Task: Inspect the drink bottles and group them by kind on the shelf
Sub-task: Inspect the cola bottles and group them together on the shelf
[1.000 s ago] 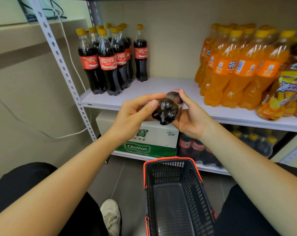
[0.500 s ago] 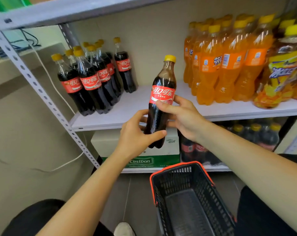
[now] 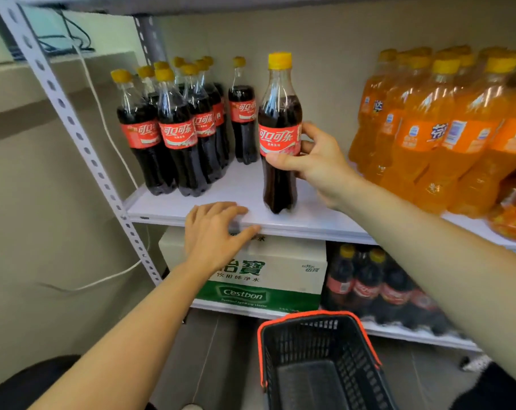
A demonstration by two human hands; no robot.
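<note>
Single head cam, wide-angle, fwd & down, close up to shelf (image 3: 242,187).

I see bare shelf (image 3: 239,187) free between the cola cluster (image 3: 176,134) at left and the orange bottles (image 3: 428,137) at right, but the cola bottle (image 3: 279,143) in the right grip (image 3: 324,167) stands mid-gap, and the upper shelf (image 3: 250,2) caps headroom above the bottle tops.

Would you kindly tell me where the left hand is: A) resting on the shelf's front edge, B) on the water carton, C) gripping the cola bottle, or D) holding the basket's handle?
A: the left hand lies with its fingers on the front edge of the shelf, while the right hand grips the cola bottle.
</note>
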